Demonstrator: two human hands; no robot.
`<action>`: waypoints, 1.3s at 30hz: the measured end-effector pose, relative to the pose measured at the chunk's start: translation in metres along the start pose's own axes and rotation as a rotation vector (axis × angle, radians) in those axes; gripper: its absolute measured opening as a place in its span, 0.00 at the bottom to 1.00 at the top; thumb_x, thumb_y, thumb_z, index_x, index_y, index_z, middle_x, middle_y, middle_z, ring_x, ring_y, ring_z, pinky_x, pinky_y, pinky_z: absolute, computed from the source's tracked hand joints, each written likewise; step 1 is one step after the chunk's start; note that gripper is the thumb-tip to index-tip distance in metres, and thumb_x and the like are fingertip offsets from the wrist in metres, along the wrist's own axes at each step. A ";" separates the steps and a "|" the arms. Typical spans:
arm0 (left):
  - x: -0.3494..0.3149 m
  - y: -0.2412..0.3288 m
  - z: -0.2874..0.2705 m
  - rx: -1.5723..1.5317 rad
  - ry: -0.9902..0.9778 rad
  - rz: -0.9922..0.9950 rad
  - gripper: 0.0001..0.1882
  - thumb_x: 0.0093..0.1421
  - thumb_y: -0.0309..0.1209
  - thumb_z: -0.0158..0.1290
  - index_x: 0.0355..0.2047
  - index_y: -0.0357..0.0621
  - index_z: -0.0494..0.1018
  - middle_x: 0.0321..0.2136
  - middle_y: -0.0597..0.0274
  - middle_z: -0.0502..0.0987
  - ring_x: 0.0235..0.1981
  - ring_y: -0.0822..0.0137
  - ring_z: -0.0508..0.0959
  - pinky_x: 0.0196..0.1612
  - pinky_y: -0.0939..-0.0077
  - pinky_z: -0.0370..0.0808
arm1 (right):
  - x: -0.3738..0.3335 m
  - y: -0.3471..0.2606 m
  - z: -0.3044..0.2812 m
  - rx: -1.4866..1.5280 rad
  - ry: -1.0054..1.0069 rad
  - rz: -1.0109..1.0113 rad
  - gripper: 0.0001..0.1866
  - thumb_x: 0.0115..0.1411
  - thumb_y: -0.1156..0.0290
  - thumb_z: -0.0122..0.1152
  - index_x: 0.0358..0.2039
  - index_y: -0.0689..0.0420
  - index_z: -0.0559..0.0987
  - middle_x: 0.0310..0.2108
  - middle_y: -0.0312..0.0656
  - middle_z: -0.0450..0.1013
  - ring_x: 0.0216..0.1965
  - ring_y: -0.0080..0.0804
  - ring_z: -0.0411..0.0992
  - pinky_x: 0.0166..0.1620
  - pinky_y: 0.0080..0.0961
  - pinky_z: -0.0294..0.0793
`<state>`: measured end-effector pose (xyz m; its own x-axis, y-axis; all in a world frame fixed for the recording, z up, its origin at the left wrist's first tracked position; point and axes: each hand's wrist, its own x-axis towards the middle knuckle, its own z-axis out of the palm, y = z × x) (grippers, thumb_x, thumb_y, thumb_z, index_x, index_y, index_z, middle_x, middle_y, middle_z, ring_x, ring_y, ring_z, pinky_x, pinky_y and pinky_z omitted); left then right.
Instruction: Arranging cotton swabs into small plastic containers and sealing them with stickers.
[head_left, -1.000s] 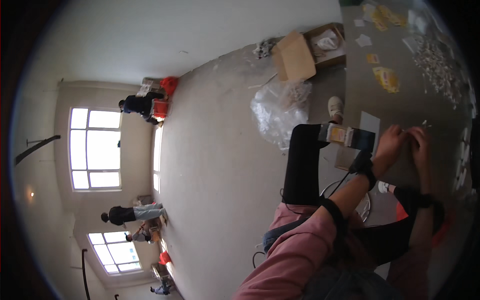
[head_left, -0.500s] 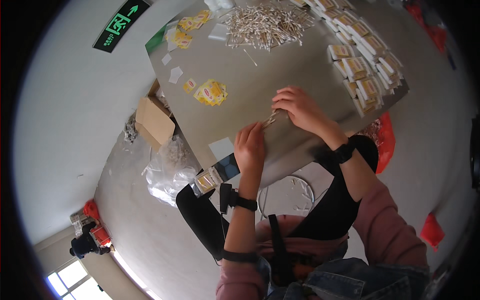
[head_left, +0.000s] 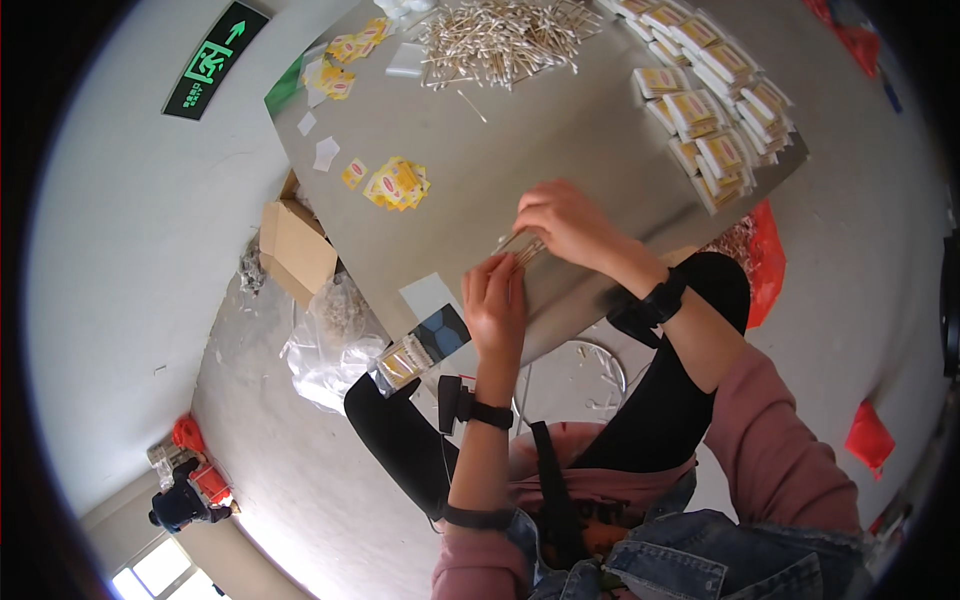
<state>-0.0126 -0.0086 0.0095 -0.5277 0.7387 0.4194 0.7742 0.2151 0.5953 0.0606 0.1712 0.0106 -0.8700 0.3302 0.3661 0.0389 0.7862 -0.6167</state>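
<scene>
Between my hands, low over the near part of the table [head_left: 470, 190], is a small bundle of cotton swabs [head_left: 528, 252]. My left hand [head_left: 494, 300] has its fingers closed on the bundle's lower left end. At the upper right end, my right hand [head_left: 572, 228] pinches swabs, its fingers bent and partly hiding them. Left of my left hand lies a white paper sheet [head_left: 428, 297]. A filled pack of swabs [head_left: 404, 361] rests by the table's near left edge, next to a dark blue patterned piece [head_left: 442, 331].
A big heap of loose swabs [head_left: 505, 40] covers the far middle. Packed swabs [head_left: 695, 112] are stacked at the right. Yellow cards [head_left: 397, 184] lie at the left. Beside the table are a cardboard box [head_left: 298, 250], a clear plastic bag [head_left: 335, 350] and a red bag [head_left: 768, 265].
My right hand has come closer to my left, and swabs now stick out at more of an angle between them. The whole view has shifted slightly.
</scene>
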 end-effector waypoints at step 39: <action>0.015 0.016 0.036 0.577 -0.357 -0.071 0.54 0.62 0.65 0.45 0.69 0.27 0.46 0.70 0.36 0.49 0.73 0.45 0.47 0.71 0.49 0.46 | -0.010 0.006 0.010 0.082 0.114 0.245 0.14 0.56 0.76 0.64 0.43 0.56 0.73 0.30 0.42 0.75 0.33 0.42 0.75 0.36 0.37 0.73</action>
<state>0.0043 0.0288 0.0007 -0.5131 0.8544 0.0824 0.8567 0.5038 0.1111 0.0649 0.1673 -0.0039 -0.7786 0.5654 0.2720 0.1971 0.6321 -0.7494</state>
